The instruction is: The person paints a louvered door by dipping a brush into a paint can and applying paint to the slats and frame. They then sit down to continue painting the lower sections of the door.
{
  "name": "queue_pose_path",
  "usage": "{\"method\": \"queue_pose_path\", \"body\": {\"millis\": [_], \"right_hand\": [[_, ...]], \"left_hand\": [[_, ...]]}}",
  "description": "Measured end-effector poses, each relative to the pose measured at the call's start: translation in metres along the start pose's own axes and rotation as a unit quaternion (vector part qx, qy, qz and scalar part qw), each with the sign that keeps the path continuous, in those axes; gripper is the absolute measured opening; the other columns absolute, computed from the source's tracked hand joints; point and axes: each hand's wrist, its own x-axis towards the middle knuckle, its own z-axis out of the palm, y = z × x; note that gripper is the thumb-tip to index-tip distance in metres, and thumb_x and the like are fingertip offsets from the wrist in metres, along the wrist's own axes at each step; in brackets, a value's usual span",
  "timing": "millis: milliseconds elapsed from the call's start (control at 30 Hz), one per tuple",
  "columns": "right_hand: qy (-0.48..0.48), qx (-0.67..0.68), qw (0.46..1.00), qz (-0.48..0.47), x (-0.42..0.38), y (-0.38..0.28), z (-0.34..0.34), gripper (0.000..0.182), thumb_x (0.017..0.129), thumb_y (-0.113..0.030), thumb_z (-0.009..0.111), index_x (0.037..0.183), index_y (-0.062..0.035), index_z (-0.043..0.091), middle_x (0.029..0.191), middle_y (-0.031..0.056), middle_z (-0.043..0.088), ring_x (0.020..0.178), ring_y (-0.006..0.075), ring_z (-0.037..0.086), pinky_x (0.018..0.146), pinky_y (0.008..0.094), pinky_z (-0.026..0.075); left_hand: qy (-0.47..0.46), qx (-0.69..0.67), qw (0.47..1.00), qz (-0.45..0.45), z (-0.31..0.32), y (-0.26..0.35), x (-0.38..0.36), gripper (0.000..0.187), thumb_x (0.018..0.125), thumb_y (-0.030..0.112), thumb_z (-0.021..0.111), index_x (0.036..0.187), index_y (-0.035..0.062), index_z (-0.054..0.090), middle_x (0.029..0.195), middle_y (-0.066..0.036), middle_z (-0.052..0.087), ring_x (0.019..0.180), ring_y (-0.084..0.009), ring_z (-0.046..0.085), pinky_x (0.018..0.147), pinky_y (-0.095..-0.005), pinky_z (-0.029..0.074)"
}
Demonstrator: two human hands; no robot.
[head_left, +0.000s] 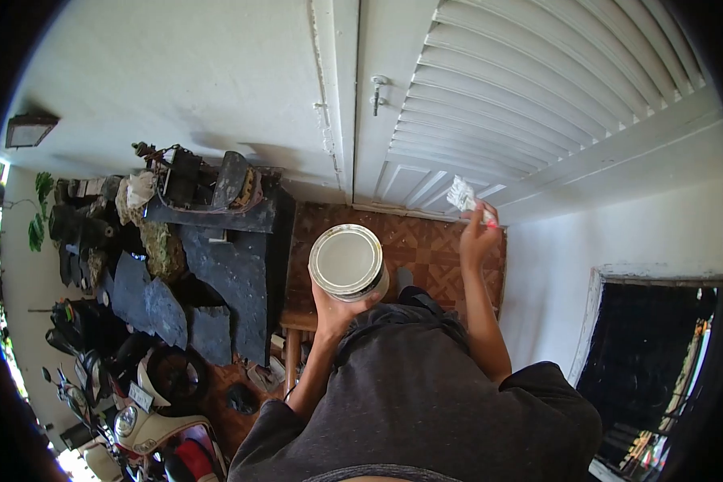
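Can (pixel 348 261), round and metal-rimmed, is clamped in the left hand (pixel 335 312); the right hand (pixel 479 230) grips a clumpy white brush (pixel 461 195).

through the head view, i have the left hand (pixel 336 312) gripping the can (pixel 345 259), its pale round top facing me. right of the can, my right hand (pixel 477 234) pinches a white-ended brush, or so it looks (pixel 461 194). i see the louvred door (pixel 474 104) beyond the can, the dark table (pixel 245 277) left of it, and a motorbike (pixel 143 430) farther left and nearer me.
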Motion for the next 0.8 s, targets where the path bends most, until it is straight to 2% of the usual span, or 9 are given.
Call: {"method": "queue_pose_path", "body": {"millis": [67,133,167,267,367,567,667,767,800], "right_hand": [[0.071,0.084,0.982,0.152,0.009,0.020,-0.013,0.018,0.097,-0.018,0.062,0.103,-0.0014,0.067,0.081,0.0073,0.071,0.061,0.0129,0.062,0.054,0.0248,0.043],[0.129,0.158,0.923,0.326,0.018,0.006,-0.025,0.017,0.095,-0.019,0.062,0.099,-0.0032,0.066,0.081,0.0077,0.071,0.061,0.0128,0.062,0.051,0.0235,0.040],[0.130,0.173,0.909,0.357,0.020,0.009,-0.027,0.016,0.093,-0.021,0.062,0.100,-0.0063,0.064,0.081,0.0080,0.071,0.064,0.0129,0.063,0.050,0.0225,0.036],[0.148,0.248,0.884,0.367,0.016,0.019,-0.027,0.021,0.094,-0.023,0.062,0.105,-0.0055,0.062,0.081,0.0082,0.070,0.068,0.0136,0.064,0.052,0.0235,0.038],[0.109,0.277,0.869,0.396,0.009,0.018,-0.026,0.025,0.095,-0.026,0.061,0.109,-0.0053,0.061,0.080,0.0078,0.069,0.070,0.0145,0.064,0.054,0.0242,0.039],[0.085,0.340,0.836,0.423,0.015,0.045,-0.044,0.032,0.102,-0.033,0.053,0.108,-0.0039,0.064,0.069,0.0037,0.063,0.064,0.0149,0.058,0.055,0.0252,0.041],[0.102,0.352,0.823,0.434,0.030,0.061,-0.065,0.037,0.104,-0.035,0.050,0.106,-0.0027,0.066,0.063,0.0019,0.057,0.063,0.0154,0.056,0.055,0.0258,0.041],[0.108,0.368,0.812,0.441,0.042,0.069,-0.086,0.046,0.106,-0.039,0.043,0.106,-0.0001,0.066,0.062,0.0021,0.051,0.063,0.0172,0.053,0.054,0.0268,0.039],[0.109,0.376,0.807,0.442,0.044,0.072,-0.094,0.047,0.107,-0.040,0.041,0.106,0.0003,0.066,0.062,0.0023,0.050,0.063,0.0175,0.052,0.053,0.0269,0.039]], "left_hand": [[0.002,-0.002,1.000,0.012,0.003,0.003,0.005,0.086,0.057,0.031,0.095,0.125,-0.0033,0.056,0.118,-0.010,0.066,0.108,-0.0202,0.064,0.098,-0.0363,0.050],[-0.014,-0.007,1.000,0.012,0.004,0.002,0.008,0.086,0.057,0.031,0.095,0.125,-0.0034,0.056,0.118,-0.010,0.066,0.107,-0.0202,0.064,0.098,-0.0361,0.050],[-0.021,-0.008,1.000,0.011,0.005,0.001,0.009,0.086,0.057,0.032,0.095,0.125,-0.0034,0.056,0.117,-0.009,0.066,0.107,-0.0202,0.064,0.098,-0.0361,0.050],[-0.040,0.004,0.999,0.018,0.010,0.004,0.010,0.085,0.057,0.032,0.095,0.124,-0.0031,0.056,0.117,-0.009,0.066,0.107,-0.0201,0.064,0.098,-0.0359,0.050],[-0.087,0.022,0.996,-0.002,0.013,0.004,0.009,0.097,0.055,0.026,0.096,0.133,-0.0011,0.044,0.125,-0.013,0.060,0.114,-0.0230,0.060,0.102,-0.0385,0.047],[-0.096,0.059,0.994,0.012,0.025,-0.010,-0.001,0.104,0.055,0.023,0.097,0.136,0.0016,0.035,0.129,-0.013,0.054,0.120,-0.0241,0.055,0.106,-0.0401,0.044],[-0.096,0.039,0.995,-0.008,0.038,-0.003,-0.010,0.105,0.055,0.023,0.097,0.136,0.0021,0.033,0.130,-0.013,0.053,0.122,-0.0245,0.055,0.107,-0.0399,0.043],[-0.069,0.074,0.995,-0.002,0.047,-0.008,-0.025,0.103,0.055,0.023,0.097,0.135,0.0010,0.036,0.128,-0.013,0.055,0.119,-0.0240,0.057,0.105,-0.0388,0.045],[-0.055,0.071,0.996,-0.006,0.052,-0.005,-0.032,0.095,0.056,0.024,0.096,0.131,-0.0002,0.043,0.124,-0.012,0.059,0.114,-0.0223,0.059,0.101,-0.0372,0.047]]}}
